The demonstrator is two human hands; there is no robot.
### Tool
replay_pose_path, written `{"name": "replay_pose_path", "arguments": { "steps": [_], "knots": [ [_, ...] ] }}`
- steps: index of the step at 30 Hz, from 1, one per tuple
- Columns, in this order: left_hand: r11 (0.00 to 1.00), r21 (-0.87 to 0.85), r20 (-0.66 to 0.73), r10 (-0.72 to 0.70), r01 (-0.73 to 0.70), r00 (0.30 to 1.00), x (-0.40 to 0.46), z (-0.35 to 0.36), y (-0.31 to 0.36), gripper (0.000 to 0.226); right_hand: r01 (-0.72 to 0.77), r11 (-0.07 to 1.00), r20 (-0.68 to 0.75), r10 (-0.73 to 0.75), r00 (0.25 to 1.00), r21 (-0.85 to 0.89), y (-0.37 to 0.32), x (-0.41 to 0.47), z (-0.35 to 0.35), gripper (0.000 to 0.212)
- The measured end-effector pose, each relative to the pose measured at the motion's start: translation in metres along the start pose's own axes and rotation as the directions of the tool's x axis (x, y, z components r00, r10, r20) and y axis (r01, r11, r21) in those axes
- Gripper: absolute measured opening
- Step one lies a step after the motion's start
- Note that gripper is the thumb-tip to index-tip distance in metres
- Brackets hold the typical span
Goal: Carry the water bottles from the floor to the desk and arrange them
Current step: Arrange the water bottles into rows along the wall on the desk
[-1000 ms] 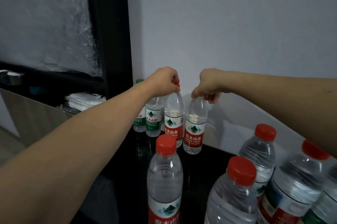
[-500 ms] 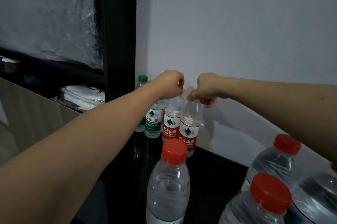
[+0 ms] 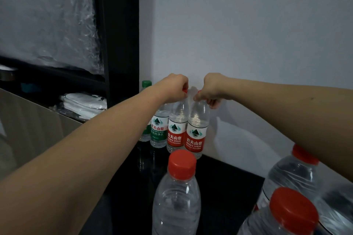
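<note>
Two red-labelled water bottles stand side by side at the back of the dark desk point(image 3: 225, 181), against the white wall. My left hand point(image 3: 174, 88) grips the red cap of the left bottle point(image 3: 175, 129). My right hand point(image 3: 211, 88) pinches the cap of the right bottle point(image 3: 196, 133). Both bottles are upright and touch each other. To their left stand two green-labelled bottles point(image 3: 157, 129), the far one showing a green cap point(image 3: 146, 83). Closer to me, a red-capped bottle point(image 3: 177, 192) stands in the middle, and more red-capped bottles point(image 3: 292, 175) crowd the lower right.
A black frame post point(image 3: 122, 34) rises left of the bottles, with a plastic-wrapped panel point(image 3: 47, 15) beside it. Folded white items point(image 3: 84, 104) lie on a shelf at the left. The white wall point(image 3: 248, 24) closes off the back of the desk.
Both hands slid the two red-labelled bottles a little left and closer together, so they now touch. The camera has shifted, moving the near bottles lower in view.
</note>
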State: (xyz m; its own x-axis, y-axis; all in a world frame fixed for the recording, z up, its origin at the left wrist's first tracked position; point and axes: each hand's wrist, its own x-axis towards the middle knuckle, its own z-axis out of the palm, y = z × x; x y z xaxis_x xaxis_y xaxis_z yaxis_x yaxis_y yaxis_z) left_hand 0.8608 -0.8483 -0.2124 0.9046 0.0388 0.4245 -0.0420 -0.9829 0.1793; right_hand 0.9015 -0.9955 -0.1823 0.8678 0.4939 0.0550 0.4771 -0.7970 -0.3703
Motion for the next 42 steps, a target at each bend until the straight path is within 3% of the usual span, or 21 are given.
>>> {"name": "replay_pose_path", "arguments": {
  "steps": [17, 23, 28, 31, 37, 42],
  "knots": [
    [0.997, 0.072, 0.003, -0.025, 0.025, 1.0, -0.006, 0.001, 0.006, 0.024, -0.016, 1.0, -0.044, 0.016, 0.999, 0.01, 0.002, -0.008, 0.011, 0.037],
    [0.995, 0.03, -0.004, -0.098, 0.098, 0.995, -0.022, -0.015, 0.008, 0.05, -0.029, 0.998, -0.063, 0.025, 0.998, -0.052, -0.001, -0.035, -0.008, 0.037],
    [0.988, -0.052, -0.05, -0.146, 0.144, 0.988, -0.056, -0.058, 0.024, 0.045, 0.041, 0.982, -0.176, -0.074, 0.982, -0.185, -0.007, -0.091, -0.033, 0.034],
    [0.989, -0.084, -0.067, -0.126, 0.12, 0.99, -0.093, -0.092, 0.054, 0.044, 0.043, 0.957, -0.254, -0.12, 0.96, -0.288, -0.001, -0.15, -0.049, 0.019],
    [0.986, -0.146, -0.07, -0.092, 0.081, 0.993, -0.173, -0.14, 0.123, 0.044, 0.051, 0.928, -0.3, -0.17, 0.939, -0.368, 0.012, -0.268, -0.08, 0.037],
    [0.994, -0.113, -0.048, -0.011, 0.005, 0.999, -0.217, -0.158, 0.182, 0.042, 0.041, 0.917, -0.283, -0.164, 0.945, -0.396, 0.035, -0.349, -0.099, 0.037]
  ]
}}
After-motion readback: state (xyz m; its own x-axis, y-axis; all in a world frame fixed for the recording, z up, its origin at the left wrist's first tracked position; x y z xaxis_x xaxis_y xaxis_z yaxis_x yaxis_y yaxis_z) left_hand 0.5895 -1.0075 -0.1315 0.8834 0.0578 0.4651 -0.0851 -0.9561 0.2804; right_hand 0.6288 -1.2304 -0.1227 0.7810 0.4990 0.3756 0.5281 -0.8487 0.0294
